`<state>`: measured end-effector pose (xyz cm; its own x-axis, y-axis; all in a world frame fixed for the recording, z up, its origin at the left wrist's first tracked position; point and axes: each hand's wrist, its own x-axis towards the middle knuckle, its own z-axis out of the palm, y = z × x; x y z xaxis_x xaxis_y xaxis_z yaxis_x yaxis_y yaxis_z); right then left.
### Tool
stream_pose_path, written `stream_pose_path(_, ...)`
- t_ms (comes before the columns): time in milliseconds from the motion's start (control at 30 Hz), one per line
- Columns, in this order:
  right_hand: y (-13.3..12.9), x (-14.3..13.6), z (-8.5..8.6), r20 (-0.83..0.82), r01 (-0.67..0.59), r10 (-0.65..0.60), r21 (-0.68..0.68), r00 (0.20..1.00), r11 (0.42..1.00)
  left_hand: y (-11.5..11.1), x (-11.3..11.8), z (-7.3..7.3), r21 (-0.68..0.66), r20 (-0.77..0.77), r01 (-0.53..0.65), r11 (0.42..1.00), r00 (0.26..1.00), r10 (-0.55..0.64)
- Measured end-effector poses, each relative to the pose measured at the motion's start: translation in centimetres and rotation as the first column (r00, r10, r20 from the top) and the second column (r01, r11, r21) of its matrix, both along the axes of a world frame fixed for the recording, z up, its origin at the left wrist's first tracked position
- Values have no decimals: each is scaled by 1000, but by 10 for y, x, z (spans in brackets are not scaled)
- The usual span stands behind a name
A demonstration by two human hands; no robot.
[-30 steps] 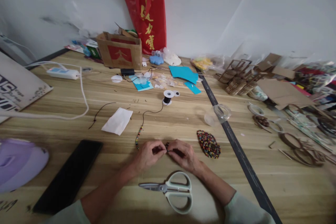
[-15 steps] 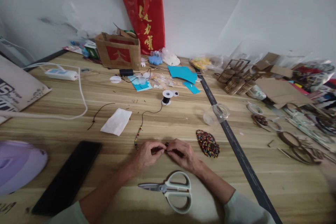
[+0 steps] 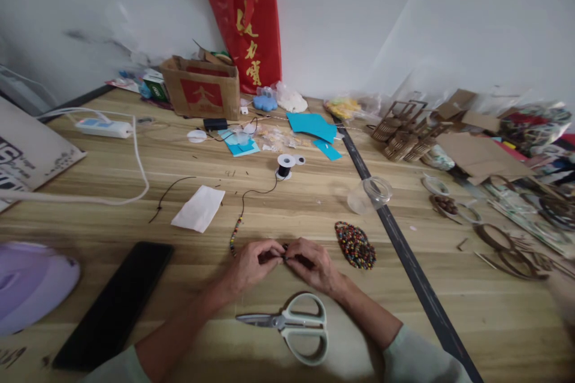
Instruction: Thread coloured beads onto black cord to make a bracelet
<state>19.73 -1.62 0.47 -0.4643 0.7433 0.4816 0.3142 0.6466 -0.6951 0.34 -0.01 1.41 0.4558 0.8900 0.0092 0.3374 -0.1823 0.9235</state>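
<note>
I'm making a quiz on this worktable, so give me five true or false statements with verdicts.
1. The scissors lie on the table, unheld. True.
2. The left hand holds the spool. False: the spool stands on the table, away from both hands.
3. Black cord runs from the spool to strung beads. True.
4. The white paper touches the spool. False: it lies apart, to the left.
5. The bead pile lies right of the right hand. True.
</note>
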Motion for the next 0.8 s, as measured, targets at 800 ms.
stream_pose_path(800, -1, 0, 0, 5, 0, 0, 4, 1000, 1000, -1, -1, -5, 102, -104, 28, 994, 994, -18)
